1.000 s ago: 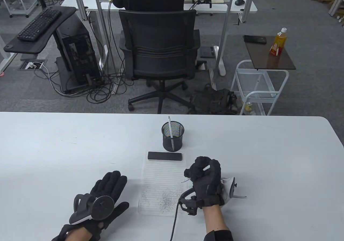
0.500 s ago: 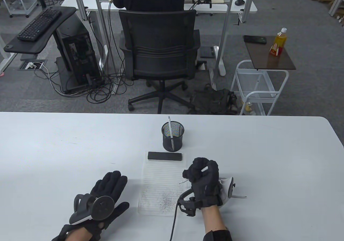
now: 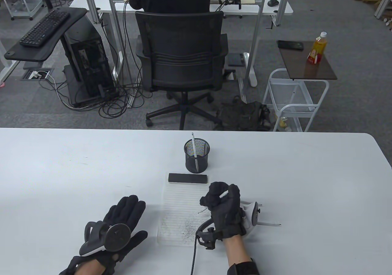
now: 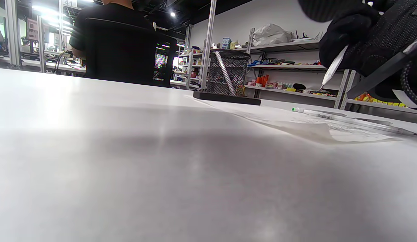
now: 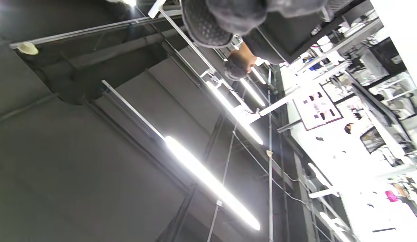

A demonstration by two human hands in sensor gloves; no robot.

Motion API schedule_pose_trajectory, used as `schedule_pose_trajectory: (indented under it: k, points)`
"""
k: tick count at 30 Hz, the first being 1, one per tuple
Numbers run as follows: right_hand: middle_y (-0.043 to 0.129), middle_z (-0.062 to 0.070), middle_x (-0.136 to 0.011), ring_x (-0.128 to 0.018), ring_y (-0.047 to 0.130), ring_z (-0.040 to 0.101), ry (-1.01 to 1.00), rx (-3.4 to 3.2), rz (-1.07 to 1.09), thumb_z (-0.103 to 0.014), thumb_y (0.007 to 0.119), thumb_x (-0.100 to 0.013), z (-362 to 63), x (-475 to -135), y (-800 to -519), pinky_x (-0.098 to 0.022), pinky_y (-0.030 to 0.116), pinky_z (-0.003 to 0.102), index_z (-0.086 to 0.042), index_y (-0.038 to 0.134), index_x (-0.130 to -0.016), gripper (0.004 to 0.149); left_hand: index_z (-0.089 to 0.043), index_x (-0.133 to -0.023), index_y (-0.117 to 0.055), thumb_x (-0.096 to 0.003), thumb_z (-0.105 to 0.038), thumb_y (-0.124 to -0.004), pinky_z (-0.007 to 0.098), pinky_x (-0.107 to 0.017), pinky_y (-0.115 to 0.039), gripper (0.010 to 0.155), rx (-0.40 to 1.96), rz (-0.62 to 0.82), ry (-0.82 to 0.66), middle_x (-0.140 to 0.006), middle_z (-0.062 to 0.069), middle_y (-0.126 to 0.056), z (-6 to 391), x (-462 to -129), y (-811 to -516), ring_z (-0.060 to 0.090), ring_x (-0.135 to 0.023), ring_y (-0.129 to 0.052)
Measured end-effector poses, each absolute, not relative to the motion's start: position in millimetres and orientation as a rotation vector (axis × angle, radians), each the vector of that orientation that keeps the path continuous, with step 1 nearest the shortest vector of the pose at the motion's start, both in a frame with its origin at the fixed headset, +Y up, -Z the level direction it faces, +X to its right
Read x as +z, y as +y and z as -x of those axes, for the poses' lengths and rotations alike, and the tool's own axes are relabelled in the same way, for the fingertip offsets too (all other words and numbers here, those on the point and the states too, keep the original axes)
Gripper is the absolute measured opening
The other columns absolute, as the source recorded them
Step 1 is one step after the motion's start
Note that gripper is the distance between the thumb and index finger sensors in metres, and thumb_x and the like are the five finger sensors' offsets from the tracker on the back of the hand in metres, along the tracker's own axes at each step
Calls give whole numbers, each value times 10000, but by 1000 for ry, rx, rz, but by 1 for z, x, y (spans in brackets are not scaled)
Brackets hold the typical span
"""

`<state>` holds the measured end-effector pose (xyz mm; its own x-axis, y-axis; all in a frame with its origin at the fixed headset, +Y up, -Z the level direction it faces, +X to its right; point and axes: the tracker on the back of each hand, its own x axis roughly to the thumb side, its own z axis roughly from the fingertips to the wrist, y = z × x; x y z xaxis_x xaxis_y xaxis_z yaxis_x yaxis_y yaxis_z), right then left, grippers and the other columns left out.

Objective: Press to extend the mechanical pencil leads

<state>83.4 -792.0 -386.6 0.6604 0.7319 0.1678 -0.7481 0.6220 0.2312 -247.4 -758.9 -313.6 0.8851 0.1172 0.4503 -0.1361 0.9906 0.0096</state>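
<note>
My right hand (image 3: 221, 202) grips a white mechanical pencil (image 3: 223, 194) in its closed fingers above the right side of a lined paper sheet (image 3: 183, 213). The pencil's tip (image 3: 202, 210) points down at the paper; in the left wrist view the pencil (image 4: 333, 67) hangs just above the sheet. My left hand (image 3: 122, 216) rests flat on the table, fingers spread, left of the paper, holding nothing. Another pencil (image 3: 194, 147) stands in a black mesh cup (image 3: 197, 155) behind the paper. A further pencil (image 3: 269, 224) lies on the table right of my right hand.
A black bar (image 3: 188, 178) lies across the top edge of the paper. Dark graphite marks (image 3: 190, 229) cover the lower part of the sheet. The white table (image 3: 306, 180) reaches wide on both sides. An office chair (image 3: 180, 60) with a seated person stands beyond the far edge.
My right hand has moved left and slightly toward the paper's middle with the pencil in it. The left hand has not moved.
</note>
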Motion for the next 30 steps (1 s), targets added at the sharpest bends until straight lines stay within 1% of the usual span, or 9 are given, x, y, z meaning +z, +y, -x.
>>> schedule_pose_trajectory:
  k: [9,13,15,18,20,30]
  points:
    - [866,88,-496,-387,847,352,29,893,-298,-545,575,-602,-50,-381,-801,-435,730,645,-29,841,-797,612,-225,-1141,-294,-451,-628,-650,637,-762,-467,875,134,-44,-470,-1199,134,-278,247,-313,-759,463,-1112,-400]
    - [868,92,-493,-380,846,353,73,924,-313,-543,577,-602,-40,-378,-803,-426,733,643,-21,841,-801,618,-226,-1141,-294,-451,-628,-650,637,-762,-466,875,129,-43,-472,-1198,134,-279,247,-313,-759,462,-1112,-399]
    - [866,90,-496,-382,846,352,90,951,-323,-538,576,-603,-37,-378,-805,-426,733,643,-23,835,-805,611,-226,-1141,-295,-451,-628,-650,638,-760,-468,873,130,-44,-472,-1198,135,-280,247,-313,-759,463,-1112,-400]
    - [865,93,-487,-374,844,359,90,960,-325,-491,587,-604,-34,-378,-805,-422,731,652,-18,836,-797,568,-227,-1141,-294,-452,-628,-648,637,-762,-466,872,129,-48,-472,-1199,132,-279,247,-313,-759,461,-1113,-398]
    - [867,90,-480,-366,848,355,86,968,-321,-480,587,-603,-33,-377,-805,-414,738,649,-19,839,-791,558,-227,-1141,-295,-451,-628,-649,637,-761,-467,873,132,-49,-471,-1199,132,-279,247,-313,-759,461,-1113,-400]
    - [868,92,-478,-365,847,357,94,1004,-340,-476,585,-601,-31,-376,-804,-414,736,650,-20,843,-786,556,-226,-1141,-294,-451,-628,-649,637,-762,-466,873,128,-45,-472,-1199,132,-280,246,-313,-759,461,-1113,-400]
